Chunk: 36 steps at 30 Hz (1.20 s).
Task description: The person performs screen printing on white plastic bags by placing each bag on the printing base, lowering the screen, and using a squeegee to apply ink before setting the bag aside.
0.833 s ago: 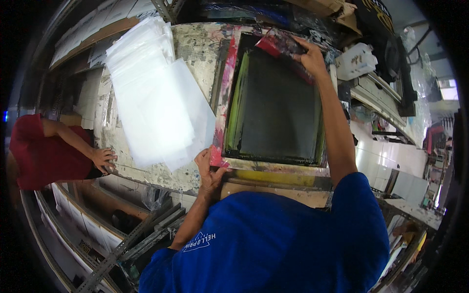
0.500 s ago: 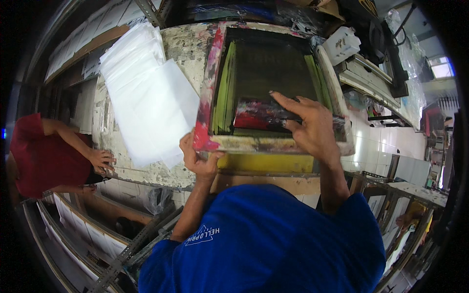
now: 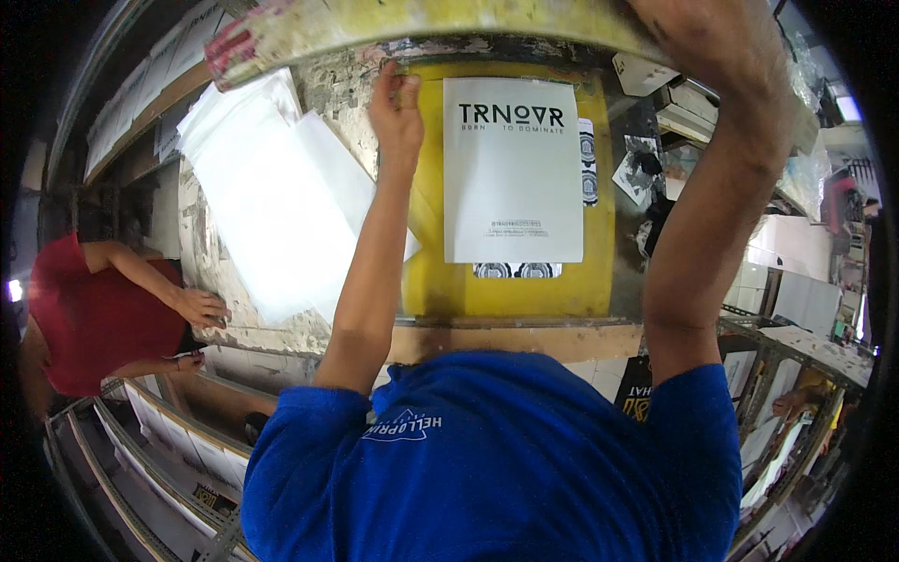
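Observation:
A wooden screen-printing frame (image 3: 440, 26), its near bar stained yellow and pink, is raised and tilted across the top of the view. My right hand (image 3: 712, 33) is at the frame's right end, closed on it; its fingertips are out of view. My left hand (image 3: 399, 112) is below the bar, holding nothing, its finger and thumb apart, over the upper left edge of a yellow board (image 3: 506, 298). On that board lies a white sheet (image 3: 513, 187) with black printing. Another sheet with round black emblems (image 3: 518, 271) peeks out from under it.
Overlapping white sheets (image 3: 267, 206) lie on the paint-spotted table (image 3: 211, 253) to the left. A person in a red shirt (image 3: 98, 309) stands there, one hand on the table edge. An ink-blotted paper (image 3: 637, 170) is right of the board. Shelving stands on both sides.
The frame has swung up and away from me, uncovering the yellow board and printed sheet. My left hand has let go of the frame's near corner; my right hand has moved up from the ink area.

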Each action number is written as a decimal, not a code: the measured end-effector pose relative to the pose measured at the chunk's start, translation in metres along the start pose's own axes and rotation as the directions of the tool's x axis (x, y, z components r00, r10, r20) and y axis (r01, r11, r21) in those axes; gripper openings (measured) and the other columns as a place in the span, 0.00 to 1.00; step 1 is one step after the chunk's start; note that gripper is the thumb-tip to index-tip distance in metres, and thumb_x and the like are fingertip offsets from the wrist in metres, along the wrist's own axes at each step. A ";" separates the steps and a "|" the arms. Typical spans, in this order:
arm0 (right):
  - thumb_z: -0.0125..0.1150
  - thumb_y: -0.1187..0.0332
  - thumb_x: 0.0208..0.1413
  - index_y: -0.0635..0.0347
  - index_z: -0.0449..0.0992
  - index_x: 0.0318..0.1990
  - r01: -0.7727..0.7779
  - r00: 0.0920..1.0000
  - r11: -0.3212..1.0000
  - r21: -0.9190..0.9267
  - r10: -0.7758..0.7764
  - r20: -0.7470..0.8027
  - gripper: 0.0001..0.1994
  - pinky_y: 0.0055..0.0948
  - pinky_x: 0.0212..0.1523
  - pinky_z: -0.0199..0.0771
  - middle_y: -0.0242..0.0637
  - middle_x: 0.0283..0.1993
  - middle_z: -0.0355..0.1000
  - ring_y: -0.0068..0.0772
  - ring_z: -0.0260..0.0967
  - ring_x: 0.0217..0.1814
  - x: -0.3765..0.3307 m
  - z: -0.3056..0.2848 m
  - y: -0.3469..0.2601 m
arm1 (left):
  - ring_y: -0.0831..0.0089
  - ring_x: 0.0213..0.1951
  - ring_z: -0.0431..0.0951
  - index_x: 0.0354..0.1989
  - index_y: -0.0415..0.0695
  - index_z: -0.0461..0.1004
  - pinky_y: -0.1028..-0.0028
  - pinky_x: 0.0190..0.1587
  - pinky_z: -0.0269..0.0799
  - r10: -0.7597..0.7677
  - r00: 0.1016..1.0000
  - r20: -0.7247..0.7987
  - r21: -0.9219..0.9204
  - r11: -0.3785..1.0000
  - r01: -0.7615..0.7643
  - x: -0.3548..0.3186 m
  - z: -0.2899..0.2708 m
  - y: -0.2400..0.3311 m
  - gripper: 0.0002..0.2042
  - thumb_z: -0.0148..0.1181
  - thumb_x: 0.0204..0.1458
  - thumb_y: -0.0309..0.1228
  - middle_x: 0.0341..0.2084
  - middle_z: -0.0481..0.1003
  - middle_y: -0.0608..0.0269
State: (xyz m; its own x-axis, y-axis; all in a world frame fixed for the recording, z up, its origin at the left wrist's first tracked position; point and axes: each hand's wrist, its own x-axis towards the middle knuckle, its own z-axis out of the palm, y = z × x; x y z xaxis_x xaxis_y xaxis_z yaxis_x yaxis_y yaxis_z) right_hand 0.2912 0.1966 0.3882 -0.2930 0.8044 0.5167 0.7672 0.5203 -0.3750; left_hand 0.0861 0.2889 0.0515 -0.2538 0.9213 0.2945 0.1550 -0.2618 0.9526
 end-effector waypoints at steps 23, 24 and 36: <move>0.64 0.65 0.54 0.65 0.84 0.50 -0.162 0.982 0.987 -0.013 0.163 0.096 0.18 0.29 0.38 0.79 0.45 0.35 0.83 0.31 0.78 0.32 0.039 -0.024 0.007 | 0.56 0.44 0.79 0.35 0.50 0.84 0.61 0.46 0.76 0.289 0.890 0.352 0.696 0.555 -0.455 0.021 0.045 -0.078 0.04 0.67 0.53 0.33 0.40 0.80 0.61; 0.64 0.65 0.54 0.65 0.84 0.50 -0.075 0.997 0.997 0.022 0.075 0.027 0.18 0.29 0.39 0.79 0.44 0.36 0.83 0.31 0.78 0.33 0.041 -0.009 0.014 | 0.56 0.43 0.80 0.35 0.49 0.83 0.61 0.44 0.76 0.247 0.900 0.358 0.650 0.627 -0.430 0.022 0.044 -0.082 0.04 0.67 0.53 0.32 0.39 0.81 0.61; 0.62 0.66 0.54 0.60 0.83 0.52 -0.041 0.999 0.992 -0.116 0.039 -0.021 0.18 0.27 0.37 0.76 0.41 0.37 0.83 0.26 0.74 0.31 0.030 -0.012 0.002 | 0.49 0.33 0.81 0.36 0.37 0.79 0.59 0.38 0.75 0.085 0.996 -0.019 0.421 0.905 -0.069 0.011 -0.042 -0.008 0.04 0.60 0.56 0.24 0.30 0.80 0.45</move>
State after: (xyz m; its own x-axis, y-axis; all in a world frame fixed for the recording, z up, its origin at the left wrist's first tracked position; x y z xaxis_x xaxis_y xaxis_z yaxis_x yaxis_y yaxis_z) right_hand 0.2909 0.2184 0.4122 -0.2508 0.8180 0.5177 0.8396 0.4500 -0.3044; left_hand 0.0417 0.2891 0.0500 -0.2580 0.8900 0.3760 0.5594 -0.1797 0.8092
